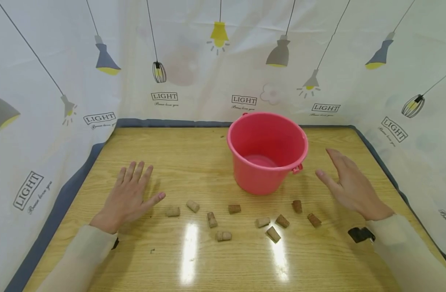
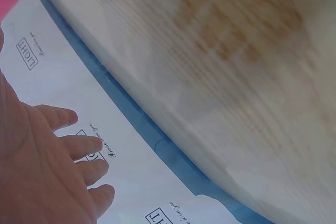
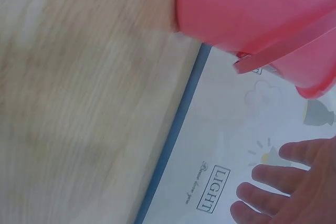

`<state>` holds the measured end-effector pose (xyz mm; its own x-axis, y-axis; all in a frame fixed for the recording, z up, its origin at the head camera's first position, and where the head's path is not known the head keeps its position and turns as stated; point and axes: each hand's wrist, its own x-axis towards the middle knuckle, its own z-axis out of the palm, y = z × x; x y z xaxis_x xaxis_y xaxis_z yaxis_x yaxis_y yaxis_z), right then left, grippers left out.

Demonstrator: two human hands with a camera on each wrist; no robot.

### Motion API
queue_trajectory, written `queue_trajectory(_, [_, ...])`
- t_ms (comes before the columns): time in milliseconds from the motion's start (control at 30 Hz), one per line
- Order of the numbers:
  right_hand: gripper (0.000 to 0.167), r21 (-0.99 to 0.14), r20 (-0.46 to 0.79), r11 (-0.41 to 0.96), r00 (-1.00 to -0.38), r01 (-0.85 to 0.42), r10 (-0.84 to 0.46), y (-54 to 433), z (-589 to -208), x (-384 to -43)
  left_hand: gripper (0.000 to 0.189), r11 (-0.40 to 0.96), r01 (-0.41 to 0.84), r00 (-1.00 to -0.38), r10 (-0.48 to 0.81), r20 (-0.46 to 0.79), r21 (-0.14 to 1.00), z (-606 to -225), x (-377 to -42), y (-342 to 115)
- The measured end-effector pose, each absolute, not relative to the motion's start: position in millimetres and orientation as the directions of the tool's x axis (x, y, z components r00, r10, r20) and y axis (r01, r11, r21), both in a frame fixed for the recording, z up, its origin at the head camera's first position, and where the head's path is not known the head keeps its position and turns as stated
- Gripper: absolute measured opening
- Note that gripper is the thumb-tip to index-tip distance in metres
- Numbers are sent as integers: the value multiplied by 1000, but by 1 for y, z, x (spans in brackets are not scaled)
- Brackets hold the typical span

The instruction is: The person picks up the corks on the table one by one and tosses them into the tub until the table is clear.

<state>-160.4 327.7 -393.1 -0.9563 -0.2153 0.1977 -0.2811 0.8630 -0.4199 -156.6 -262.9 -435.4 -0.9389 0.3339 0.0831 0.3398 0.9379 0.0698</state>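
My left hand (image 1: 129, 198) hovers over the left part of the table, palm down, with its fingers spread and nothing in them. To the right of the bucket, my right hand (image 1: 352, 186) is held with thumb and fingers apart, also holding nothing. A pink bucket (image 1: 257, 178) stands upright between the hands, towards the back, and its visible floor is bare. In front of it several corks lie scattered, among them a pale cork (image 1: 173, 211) nearest my left hand and a brown cork (image 1: 314, 220) nearest my right. In the right wrist view the bucket (image 3: 236, 14) shows its handle.
The wooden table (image 1: 153, 263) has two bright glare streaks near the front. A white sheet printed with lamps (image 1: 201, 81) hangs behind it and on both sides, with a blue-grey edge (image 1: 172, 123) along the tabletop. A dark wristband (image 1: 361, 234) sits at my right cuff.
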Motion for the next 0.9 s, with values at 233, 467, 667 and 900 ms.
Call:
queue_trajectory(233, [75,-474,216,831,-954,-291,-210,315,-383,-164,98,938,340,-939,334,85,62,-435,-157,-261])
queue_trajectory(467, [70,-531,246,788,-946,-313,-210,304,-374,-170,97,938,343,-938,337,83,59,-436,-157,-261])
queue_trajectory(667, [68,-558,253,773,-949,-303,-189,294,-366,-175,97,936,346,-937,340,80,65,-436,-156,-260])
queue_trajectory(900, [69,-598,227,749,-956,-286,-185,281,-359,-181,97,934,350,-935,344,87,69,-435,-155,-259])
